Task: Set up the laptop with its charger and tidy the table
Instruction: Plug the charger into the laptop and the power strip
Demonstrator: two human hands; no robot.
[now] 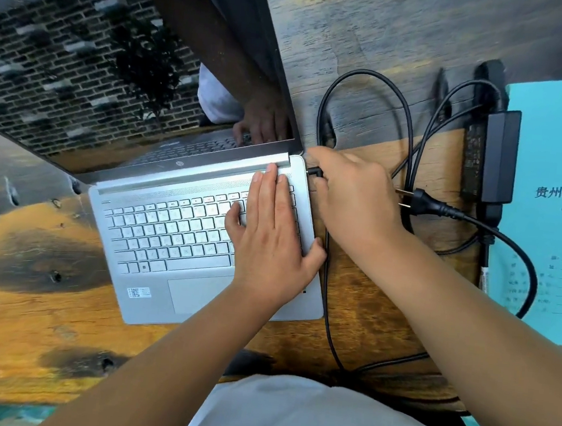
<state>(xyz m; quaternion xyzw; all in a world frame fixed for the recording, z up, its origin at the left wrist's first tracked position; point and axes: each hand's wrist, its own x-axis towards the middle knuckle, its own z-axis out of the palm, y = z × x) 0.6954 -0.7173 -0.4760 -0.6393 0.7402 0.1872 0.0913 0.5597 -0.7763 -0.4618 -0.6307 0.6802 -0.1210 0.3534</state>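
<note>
Flat on the keyboard, the left hand (273,226) steadies the light, slippery laptop (202,232). The right hand (353,199) seemingly pinches the stiff charger plug (314,172) by its barrel at the side port.

laptop (201,239): we see matt silver casing and a glossy, mirror-like dark screen
table (23,308): rough, knotted wood, varnished amber
charger brick (499,158): matt black plastic
cable (327,320): smooth black rubbery sheath
booklet (555,205): matt turquoise paper
</note>
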